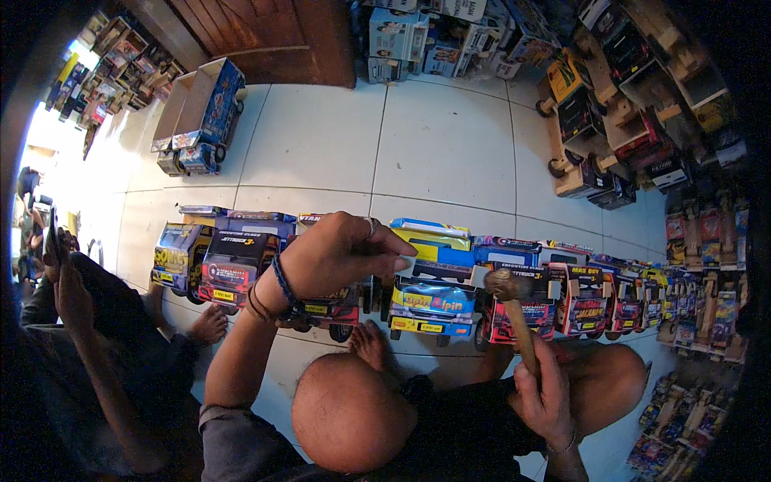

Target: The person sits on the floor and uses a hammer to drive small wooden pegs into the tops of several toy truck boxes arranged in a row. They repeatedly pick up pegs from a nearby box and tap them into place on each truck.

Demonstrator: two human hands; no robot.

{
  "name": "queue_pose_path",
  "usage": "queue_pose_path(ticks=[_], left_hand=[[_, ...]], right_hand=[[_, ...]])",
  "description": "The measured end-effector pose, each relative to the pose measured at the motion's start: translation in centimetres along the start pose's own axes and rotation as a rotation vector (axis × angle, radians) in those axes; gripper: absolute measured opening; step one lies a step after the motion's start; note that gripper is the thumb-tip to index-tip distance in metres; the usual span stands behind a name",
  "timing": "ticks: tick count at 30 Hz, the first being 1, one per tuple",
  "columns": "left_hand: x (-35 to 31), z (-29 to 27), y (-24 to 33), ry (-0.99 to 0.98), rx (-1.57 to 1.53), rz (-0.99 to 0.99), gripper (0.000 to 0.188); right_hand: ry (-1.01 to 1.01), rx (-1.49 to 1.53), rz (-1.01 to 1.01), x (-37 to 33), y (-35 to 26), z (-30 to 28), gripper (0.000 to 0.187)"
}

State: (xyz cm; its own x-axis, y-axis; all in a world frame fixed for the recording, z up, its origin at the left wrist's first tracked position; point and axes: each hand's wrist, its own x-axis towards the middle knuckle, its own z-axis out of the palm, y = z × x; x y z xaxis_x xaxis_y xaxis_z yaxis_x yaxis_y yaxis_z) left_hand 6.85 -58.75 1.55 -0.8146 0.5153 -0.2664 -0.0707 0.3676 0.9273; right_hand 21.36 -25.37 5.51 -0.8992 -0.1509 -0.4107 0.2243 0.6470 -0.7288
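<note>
My right hand [546,395] is closed around the wooden handle of a hammer [524,337]. The hammer's head is raised, slightly blurred, just right of a blue and yellow toy truck [434,304]. Over that truck's left side, my left hand [333,255] has thumb and forefinger pinched on a small white piece [407,267], close to the cab's upper front edge. Whether the piece touches the truck I cannot tell. Left of it stands a red and black toy truck [333,312], partly covered by my left hand; another red and black toy truck [522,315] is behind the hammer.
More toy trucks [582,301] continue the row rightward. Unfinished truck bodies [582,112] are stacked at the right. A blue box-bed truck [201,112] stands on the tiled floor [321,136]. Cartons [397,40] are piled by a wooden door [281,36]. Another person [96,345] sits at left.
</note>
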Motion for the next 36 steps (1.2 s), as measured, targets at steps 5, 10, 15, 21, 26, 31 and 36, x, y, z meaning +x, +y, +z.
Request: queue_pose_path(ticks=[5, 10, 15, 21, 26, 31, 36], left_hand=[[0.2, 0.3, -0.9, 0.058, 0.048, 0.157, 0.023], [0.0, 0.1, -1.0, 0.009, 0.045, 0.027, 0.021], [0.1, 0.0, -0.8, 0.007, 0.098, 0.074, 0.021], [0.2, 0.1, -1.0, 0.009, 0.097, 0.084, 0.021], [0.1, 0.0, -1.0, 0.009, 0.132, 0.108, 0.020], [0.2, 0.0, -1.1, 0.006, 0.121, 0.135, 0.021], [0.2, -0.1, -1.1, 0.007, 0.123, 0.124, 0.021]], right_hand=[[-0.043, -0.075, 0.041, 0.8, -1.7, -0.2, 0.047], [-0.074, -0.113, -0.008, 1.1, -2.1, -0.4, 0.049], [-0.035, -0.169, -0.067, 1.6, -2.1, -0.1, 0.050], [-0.033, -0.224, -0.116, 2.0, -2.5, -0.1, 0.050], [-0.042, -0.228, -0.168, 2.4, -3.3, -0.2, 0.050], [-0.110, -0.217, -0.006, 2.3, -3.8, -0.2, 0.051], [-0.059, -0.197, -0.166, 2.6, -3.7, 0.4, 0.047]])
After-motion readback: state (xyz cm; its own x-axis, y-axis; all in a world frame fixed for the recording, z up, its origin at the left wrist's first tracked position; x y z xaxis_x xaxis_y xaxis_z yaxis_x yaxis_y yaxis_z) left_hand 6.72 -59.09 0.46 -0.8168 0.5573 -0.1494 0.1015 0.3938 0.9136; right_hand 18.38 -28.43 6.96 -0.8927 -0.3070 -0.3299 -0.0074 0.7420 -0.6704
